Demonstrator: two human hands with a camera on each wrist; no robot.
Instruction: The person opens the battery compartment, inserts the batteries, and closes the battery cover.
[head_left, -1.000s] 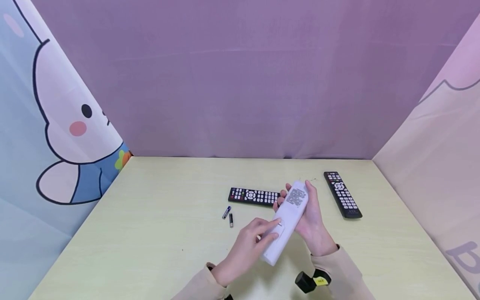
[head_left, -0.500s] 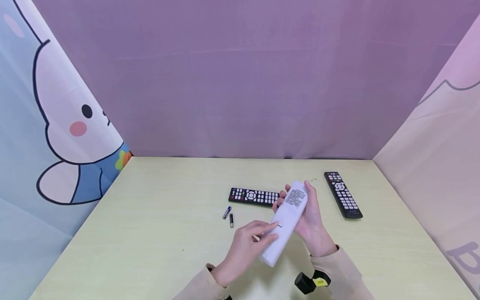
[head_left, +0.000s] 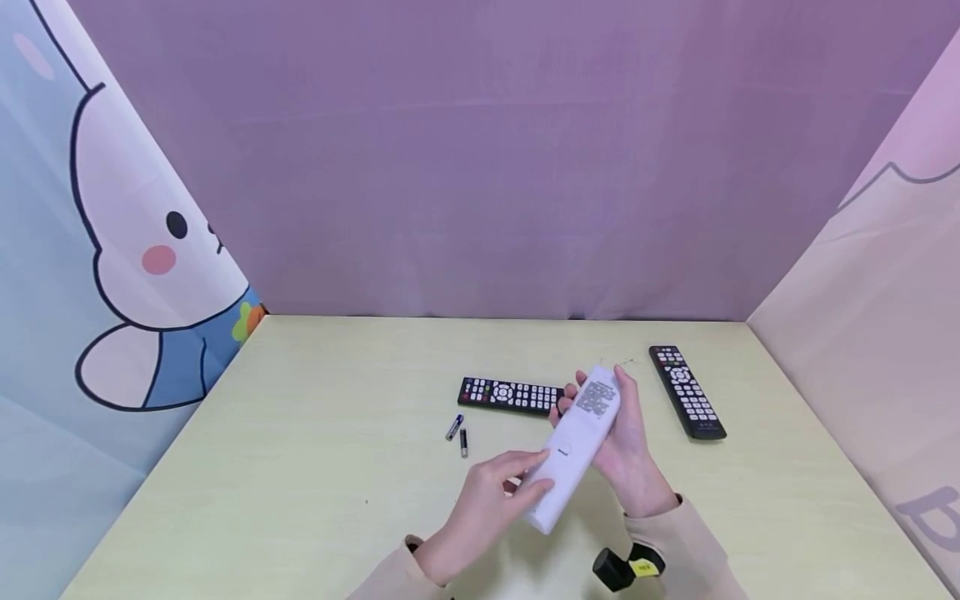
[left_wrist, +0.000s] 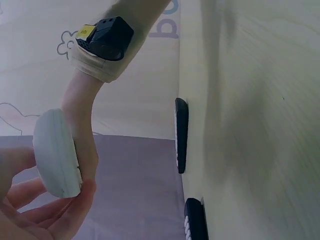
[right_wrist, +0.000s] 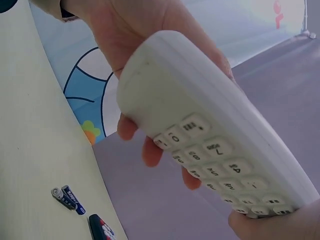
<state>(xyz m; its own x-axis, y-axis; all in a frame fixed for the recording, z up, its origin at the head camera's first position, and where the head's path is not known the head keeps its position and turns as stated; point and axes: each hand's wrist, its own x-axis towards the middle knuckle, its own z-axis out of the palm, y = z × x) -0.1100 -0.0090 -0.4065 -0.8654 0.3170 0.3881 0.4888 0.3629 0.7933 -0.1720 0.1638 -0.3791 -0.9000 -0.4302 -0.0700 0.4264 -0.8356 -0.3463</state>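
Note:
A white remote control (head_left: 573, 446) is held above the table, its back with a printed label towards the head camera. My right hand (head_left: 626, 450) grips its upper part from the far side, thumb along the right edge. At the lower end, my left hand (head_left: 487, 500) holds it with thumb and fingers, fingertips on the back beside the small mark of the battery cover (head_left: 564, 451). The left wrist view shows the left fingers (left_wrist: 75, 210) round the end of the remote. Number keys fill its front in the right wrist view, with left fingertips (right_wrist: 152, 152) behind.
On the table (head_left: 300, 467), a black remote control (head_left: 510, 395) lies partly behind the right hand. Another black remote (head_left: 687, 392) lies farther right. Two small batteries, one blue-ended (head_left: 454, 427) and one dark (head_left: 463, 443), lie left of the hands. Printed cloth walls surround the table.
The left fingertips have slid off the battery cover's mark towards the remote's left edge, so the mark shows fully. The right hand's grip stays the same.

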